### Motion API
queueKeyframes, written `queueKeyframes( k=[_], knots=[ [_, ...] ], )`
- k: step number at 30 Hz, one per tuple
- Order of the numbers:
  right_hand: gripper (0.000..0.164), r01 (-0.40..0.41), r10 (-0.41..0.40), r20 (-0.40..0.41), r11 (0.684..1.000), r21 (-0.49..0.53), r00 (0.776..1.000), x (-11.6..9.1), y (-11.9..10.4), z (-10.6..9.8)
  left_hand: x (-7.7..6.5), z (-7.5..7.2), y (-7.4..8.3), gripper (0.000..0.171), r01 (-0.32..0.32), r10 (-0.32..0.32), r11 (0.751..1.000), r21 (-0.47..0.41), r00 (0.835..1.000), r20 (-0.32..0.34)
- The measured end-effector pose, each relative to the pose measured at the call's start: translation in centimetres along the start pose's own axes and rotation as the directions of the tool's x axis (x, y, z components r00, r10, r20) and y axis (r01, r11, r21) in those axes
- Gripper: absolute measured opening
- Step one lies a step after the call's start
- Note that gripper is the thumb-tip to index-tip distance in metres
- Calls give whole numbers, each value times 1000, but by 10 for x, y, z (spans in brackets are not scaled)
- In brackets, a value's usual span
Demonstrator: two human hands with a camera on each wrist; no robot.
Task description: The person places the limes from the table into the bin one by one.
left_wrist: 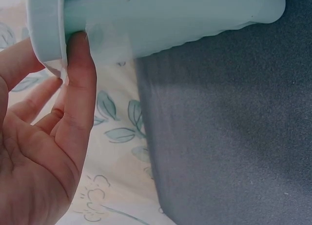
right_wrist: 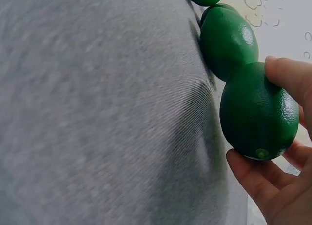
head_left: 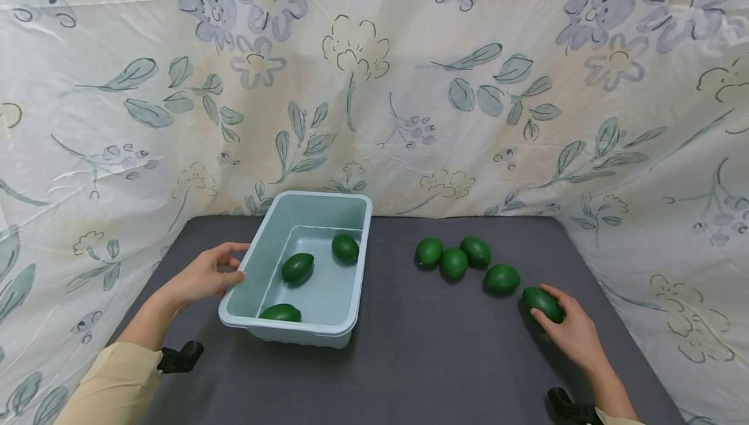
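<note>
White floral cloth (head_left: 351,113) behind; dk-grey desk (head_left: 421,360), near edge cut off. Pale-blue rect. plastic tub (head_left: 333,292), L, rim pinched by L hand (head_left: 206,271); R hand (head_left: 572,333), some fingers hidden, curled round green lemon-shaped fruit (head_left: 541,304), R side, can't tell if lifted. 4 more fruits (head_left: 454,263) btwn; 3 fruits (head_left: 298,268) in tub, nearest part-hidden by rim.

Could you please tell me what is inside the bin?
The pale blue bin holds three green fruits. The nearest fruit is partly covered by the near rim; the middle fruit and right fruit are uncovered. The floor beneath them is hidden.
</note>
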State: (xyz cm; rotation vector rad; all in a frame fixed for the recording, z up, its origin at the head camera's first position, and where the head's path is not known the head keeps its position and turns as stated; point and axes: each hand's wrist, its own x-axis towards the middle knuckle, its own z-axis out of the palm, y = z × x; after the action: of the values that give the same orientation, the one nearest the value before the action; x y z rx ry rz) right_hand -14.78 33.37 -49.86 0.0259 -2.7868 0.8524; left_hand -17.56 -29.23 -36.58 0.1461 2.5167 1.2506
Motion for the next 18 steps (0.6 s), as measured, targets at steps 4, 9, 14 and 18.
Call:
queueKeyframes(
  k=[4, 9, 14, 18],
  knots=[
    [57, 5, -5, -34, 1000, -4, 999, 4, -5, -1, 1, 0, -1, 65, 7, -7, 1000, 2, 1000, -3],
    [57, 17, -17, -60, 1000, 11, 998, 7, -13, -3, 0, 0, -2, 65, -4, 4, 1000, 1, 1000, -1],
    [58, 14, -12, -82, 999, 33, 997, 11, -22, -2, 0, 0, -1, 65, -7, 7, 1000, 0, 1000, -2],
    [57, 23, -19, -91, 998, 51, 996, 15, -29, 0, 0, 0, -1, 64, 4, -4, 1000, 6, 1000, -8]
  ],
)
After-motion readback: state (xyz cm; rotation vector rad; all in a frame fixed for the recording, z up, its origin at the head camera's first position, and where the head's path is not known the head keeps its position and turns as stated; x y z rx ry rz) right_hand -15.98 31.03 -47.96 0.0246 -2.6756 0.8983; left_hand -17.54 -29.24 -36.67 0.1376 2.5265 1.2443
